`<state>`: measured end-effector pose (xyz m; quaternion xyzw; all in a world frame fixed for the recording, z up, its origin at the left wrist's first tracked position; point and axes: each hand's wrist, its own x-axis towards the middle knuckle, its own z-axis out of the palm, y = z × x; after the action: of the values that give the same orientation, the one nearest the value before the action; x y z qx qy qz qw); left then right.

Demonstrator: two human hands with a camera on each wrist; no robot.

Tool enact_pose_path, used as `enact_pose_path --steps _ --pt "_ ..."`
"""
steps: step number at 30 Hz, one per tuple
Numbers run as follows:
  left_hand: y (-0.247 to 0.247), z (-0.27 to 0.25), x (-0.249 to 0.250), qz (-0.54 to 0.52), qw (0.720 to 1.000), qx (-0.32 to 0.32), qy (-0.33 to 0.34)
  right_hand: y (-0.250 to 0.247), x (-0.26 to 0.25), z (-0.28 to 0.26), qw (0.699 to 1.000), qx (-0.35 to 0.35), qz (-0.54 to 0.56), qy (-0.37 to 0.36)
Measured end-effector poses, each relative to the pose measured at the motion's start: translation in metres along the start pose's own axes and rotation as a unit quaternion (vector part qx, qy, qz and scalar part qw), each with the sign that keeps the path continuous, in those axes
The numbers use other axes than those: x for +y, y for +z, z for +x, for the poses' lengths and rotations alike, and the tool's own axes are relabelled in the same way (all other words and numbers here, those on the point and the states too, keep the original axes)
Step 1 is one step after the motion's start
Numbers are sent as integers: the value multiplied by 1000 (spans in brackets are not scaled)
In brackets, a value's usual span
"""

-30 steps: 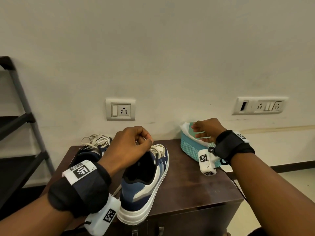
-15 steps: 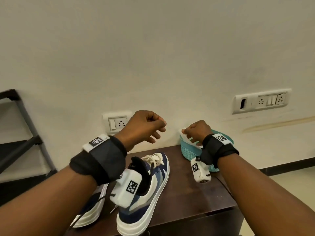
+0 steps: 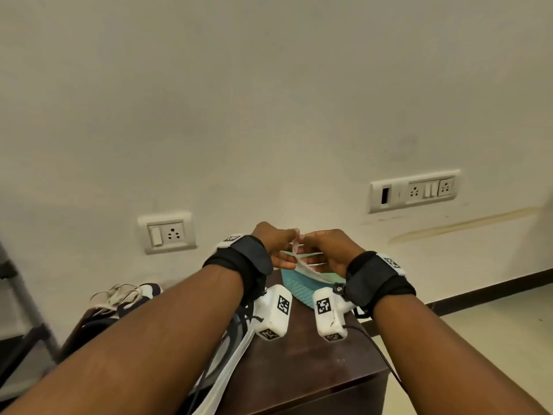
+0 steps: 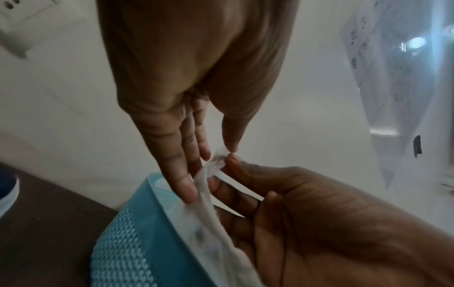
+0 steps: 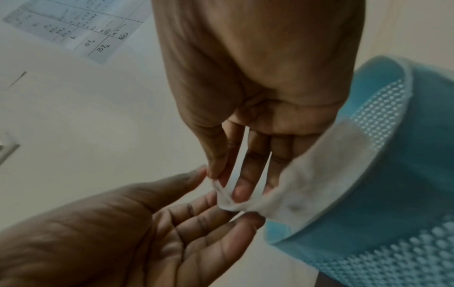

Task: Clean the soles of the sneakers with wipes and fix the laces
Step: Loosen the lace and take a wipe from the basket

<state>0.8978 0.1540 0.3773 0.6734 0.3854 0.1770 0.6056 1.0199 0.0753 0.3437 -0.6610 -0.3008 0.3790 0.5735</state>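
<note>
Both hands meet above the teal mesh basket [image 3: 299,290] at the back of the dark table [image 3: 314,369]. A white wipe [image 3: 302,266] hangs from them over the basket's rim [image 5: 393,194]. My right hand [image 5: 221,174] pinches the wipe's [image 5: 307,184] top edge between thumb and index finger. My left hand [image 4: 216,153] closes its thumb and fingertips on the same corner of the wipe [image 4: 211,219]. One blue and white sneaker [image 3: 131,298] stands at the table's left. The other sneaker [image 3: 236,348] is mostly hidden under my left forearm.
Two wall sockets [image 3: 167,233] [image 3: 416,190] sit just behind the table. A black rack [image 3: 18,295] stands at the far left. The table ends close to the right of the basket, with pale floor [image 3: 478,324] beyond. A printed sheet [image 5: 73,25] hangs on the wall.
My left hand let go of the near sneaker and swung right to join my right hand at the basket. The wipe has been drawn up out of the basket.
</note>
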Motion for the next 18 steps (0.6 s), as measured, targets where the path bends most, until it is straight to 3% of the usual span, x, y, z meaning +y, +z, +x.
enact_pose_path --steps 11,18 --pt "9 13 -15 -44 998 -6 -41 -8 6 6 997 30 63 46" --pt "4 25 -22 -101 991 48 -68 -16 6 5 990 93 102 7"
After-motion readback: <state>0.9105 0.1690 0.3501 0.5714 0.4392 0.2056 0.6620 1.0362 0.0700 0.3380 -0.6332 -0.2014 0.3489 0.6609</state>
